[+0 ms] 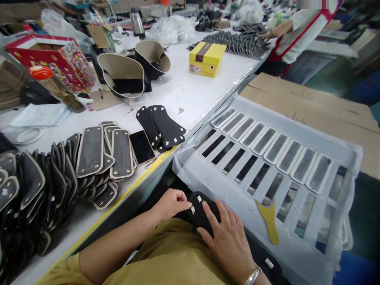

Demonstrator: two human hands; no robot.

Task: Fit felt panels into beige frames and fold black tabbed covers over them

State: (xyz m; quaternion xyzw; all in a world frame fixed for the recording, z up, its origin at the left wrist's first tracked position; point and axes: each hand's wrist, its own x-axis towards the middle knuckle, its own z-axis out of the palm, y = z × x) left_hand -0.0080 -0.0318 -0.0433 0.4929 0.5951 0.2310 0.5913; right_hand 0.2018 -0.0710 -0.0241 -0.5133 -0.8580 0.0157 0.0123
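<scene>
A black shaped panel (203,200) with small white tabs lies over my lap, below the table edge. My left hand (173,204) is closed in a pinch at its left edge, thumb and forefinger on a white tab (192,210). Spread flat over the panel's right part is my right hand (225,233), its fingers apart and pressing on the surface. The panel's lower end is hidden under that hand. Another black piece with a white tab (269,263) shows beyond my right wrist.
Right of me, a cloth-covered slatted rack (190,168) carries a row of pale-edged grey pieces (267,140) and a yellow scraper (268,221). On the table are stacked trimmed panels (90,152), a phone (141,146), tabbed black panels (166,124) and a yellow box (207,59). Another person stands far right.
</scene>
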